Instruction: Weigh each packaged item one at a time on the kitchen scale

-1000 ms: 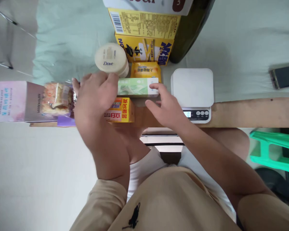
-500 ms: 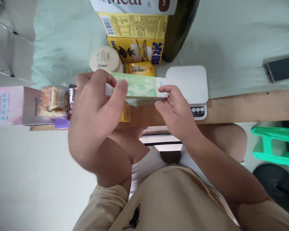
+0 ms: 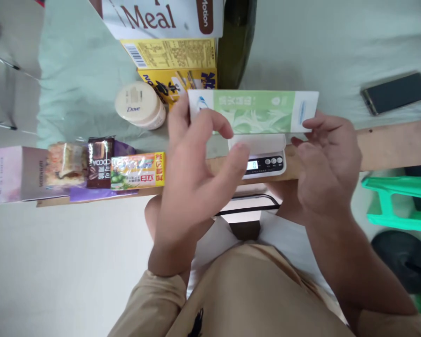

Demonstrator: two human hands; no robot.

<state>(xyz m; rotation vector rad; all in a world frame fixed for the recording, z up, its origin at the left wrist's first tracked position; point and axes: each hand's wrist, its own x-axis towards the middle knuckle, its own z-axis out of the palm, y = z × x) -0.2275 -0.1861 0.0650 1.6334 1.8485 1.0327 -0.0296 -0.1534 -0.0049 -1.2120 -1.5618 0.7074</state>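
A long green-and-white toothpaste box [image 3: 256, 112] is held level over the kitchen scale [image 3: 266, 162], hiding much of its white platform. At the box's left end is my left hand [image 3: 196, 173], its fingers around the end and its thumb apart from it. My right hand [image 3: 328, 161] grips the other end with bent fingers, the thumb below. The scale's display is lit, beside several buttons. To the left of my left hand lie a yellow-and-green snack packet [image 3: 137, 171] and a brown cocoa packet [image 3: 100, 161].
A Dove jar [image 3: 140, 105] stands behind the packets. Yellow cartons [image 3: 171, 54], a white "Meal" box [image 3: 161, 21] and a dark green bottle [image 3: 235, 44] are at the back. A phone [image 3: 396, 93] lies right; a pink box [image 3: 14, 173] and a wrapped snack [image 3: 66, 164] sit left.
Both hands have moved right with the toothpaste box, from left of the scale to over it. The snack packets at left are now uncovered. The view has shifted slightly.
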